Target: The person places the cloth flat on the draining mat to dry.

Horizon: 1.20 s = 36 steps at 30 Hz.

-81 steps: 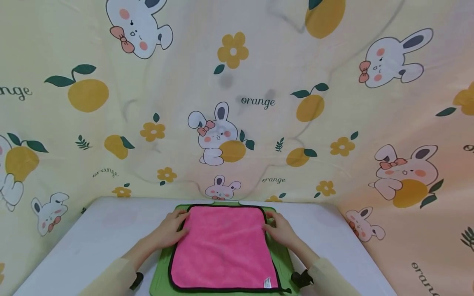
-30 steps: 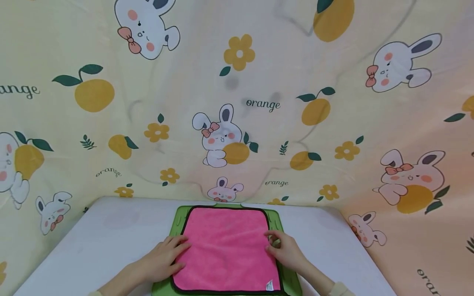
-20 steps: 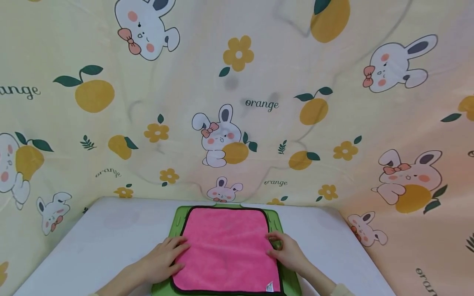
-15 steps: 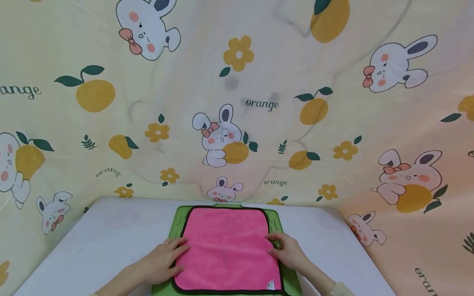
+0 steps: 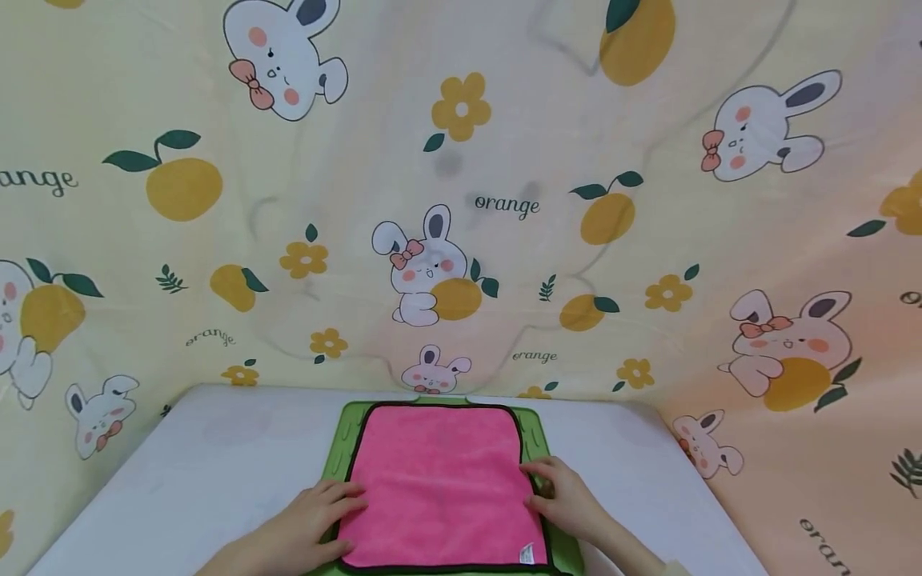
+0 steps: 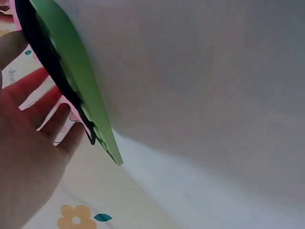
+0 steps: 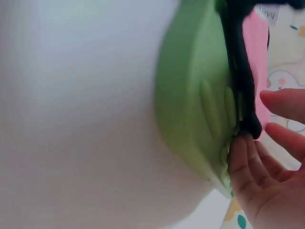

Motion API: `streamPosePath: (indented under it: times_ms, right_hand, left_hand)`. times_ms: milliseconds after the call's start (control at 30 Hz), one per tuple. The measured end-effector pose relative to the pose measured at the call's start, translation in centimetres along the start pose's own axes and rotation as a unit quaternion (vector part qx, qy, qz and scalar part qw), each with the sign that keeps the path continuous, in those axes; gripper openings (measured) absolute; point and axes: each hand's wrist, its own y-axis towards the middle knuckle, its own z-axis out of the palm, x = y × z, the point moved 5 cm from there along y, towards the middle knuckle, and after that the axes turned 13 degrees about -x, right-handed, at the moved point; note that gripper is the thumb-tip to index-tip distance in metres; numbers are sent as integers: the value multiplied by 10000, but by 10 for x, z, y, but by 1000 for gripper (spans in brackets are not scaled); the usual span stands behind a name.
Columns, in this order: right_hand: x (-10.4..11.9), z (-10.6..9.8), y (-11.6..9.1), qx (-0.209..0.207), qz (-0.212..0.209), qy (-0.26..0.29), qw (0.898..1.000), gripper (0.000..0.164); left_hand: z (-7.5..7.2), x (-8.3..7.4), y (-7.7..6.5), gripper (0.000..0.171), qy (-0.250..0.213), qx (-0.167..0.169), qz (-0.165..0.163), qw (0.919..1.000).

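Observation:
A pink towel [image 5: 439, 488] with black edging and a small white tag lies spread flat over a green board [image 5: 536, 436]. My left hand [image 5: 306, 524] rests with its fingertips on the towel's left edge. In the left wrist view the fingers of that hand [image 6: 43, 119] reach out fairly straight over the dark trim. My right hand [image 5: 565, 496] touches the towel's right edge, thumb and forefinger apart. Seen from the right wrist, this hand [image 7: 267, 176] has loosely bent fingers, several tips against the black edging at the board's grooved border.
The board sits on a white table [image 5: 209, 464], its far end close to the back wall. A cream cloth backdrop [image 5: 346, 160] printed with rabbits and oranges hangs behind and down the sides.
Both hands have moved along the towel's sides toward the near end, from its far corners to about midway. The towel stays flat on the board.

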Motion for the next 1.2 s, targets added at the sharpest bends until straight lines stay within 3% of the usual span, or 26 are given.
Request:
streamPosePath:
  times_ms: [133,333,467,667,800,967,1200]
  right_hand:
    - [8,-10,-17,-53,-385,225,9990,37]
    - [18,-18,-38,384,-795,256,9958,29]
    - [24,-15,-48,762,-1501,230,9855,23]
    - [22,-10,-55,1635,-1635,303,9724,25]
    - [22,-10,-57,1538,-2053,180,9664,22]
    - [21,-11,-58,1523,-2051,34,9668,9]
    - [23,-9,-58,1530,-2135,186,9647,6]
  left_hand:
    - [-2,-8,-4,38,-447,-93,317,9985]
    - [0,-18,-8,23,-1229,-5,854,9887]
    - [2,-20,-9,17,-1182,-130,1051,9873]
    - [2,-23,-9,16,-1066,-344,1391,9839]
    - [3,-23,-8,16,-972,-256,1392,9851]
    - [3,-21,-7,13,-1042,17,1176,9876]
    - [2,-19,-12,12,-1175,-34,1138,9865]
